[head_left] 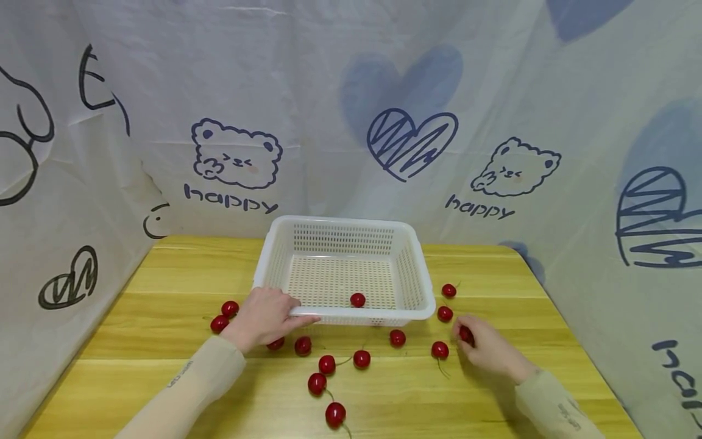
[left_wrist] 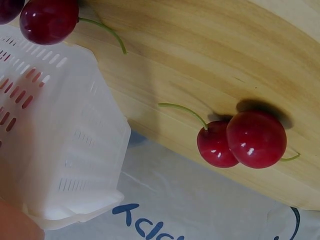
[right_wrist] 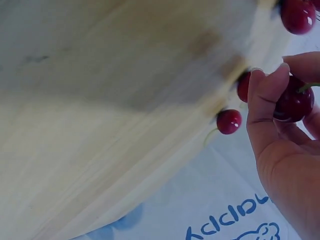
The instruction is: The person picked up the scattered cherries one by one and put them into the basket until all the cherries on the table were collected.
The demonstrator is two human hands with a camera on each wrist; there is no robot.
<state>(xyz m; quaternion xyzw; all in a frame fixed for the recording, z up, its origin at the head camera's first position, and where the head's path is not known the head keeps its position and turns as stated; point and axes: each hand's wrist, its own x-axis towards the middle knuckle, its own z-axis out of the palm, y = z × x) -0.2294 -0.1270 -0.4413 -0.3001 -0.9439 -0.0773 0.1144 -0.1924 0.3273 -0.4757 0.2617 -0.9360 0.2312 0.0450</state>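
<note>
A white plastic basket with slotted walls stands at the back middle of the wooden table, one cherry on its floor. My left hand grips the basket's front rim near the left corner, thumb outside and fingers over the edge. To the right of the basket, my right hand pinches a dark red cherry between thumb and fingers, its green stem sticking out. Two cherries lie near that hand, one with its stem toward me and another closer to the basket.
Several loose cherries are scattered in front of the basket. A pair lies left of my left wrist, and one more cherry sits at the basket's right. Printed white sheeting hangs behind and beside the wooden table.
</note>
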